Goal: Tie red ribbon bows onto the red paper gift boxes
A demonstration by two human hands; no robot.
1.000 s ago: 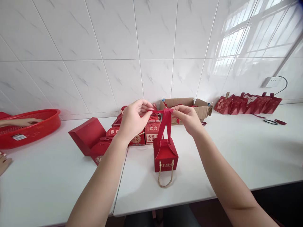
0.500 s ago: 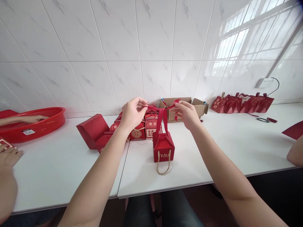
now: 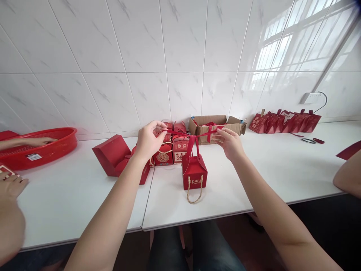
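A small red gift box [image 3: 194, 171] with gold lettering stands upright on the white table in front of me. Its twisted rope handle [image 3: 194, 201] hangs down over the front. From its top rises a red ribbon [image 3: 192, 144], crossed or knotted above the box and drawn out to both sides. My left hand [image 3: 151, 138] pinches one ribbon end between thumb and fingers. The other end is pinched by my right hand [image 3: 229, 142], its lower fingers spread a little. Both hands are above the box and clear of it.
Behind my left hand stand several decorated red boxes [image 3: 164, 153], beside an open red box [image 3: 108, 155]. An open cardboard carton [image 3: 210, 122] holds red pieces. Several red bags [image 3: 286, 122] line the wall at right. People's arms reach in at both sides, one into a red basket [image 3: 60, 148].
My hands have moved farther apart, pulling the ribbon ends outward. The crossing of the ribbon sits a little lower, nearer the box. Both hands keep their pinch.
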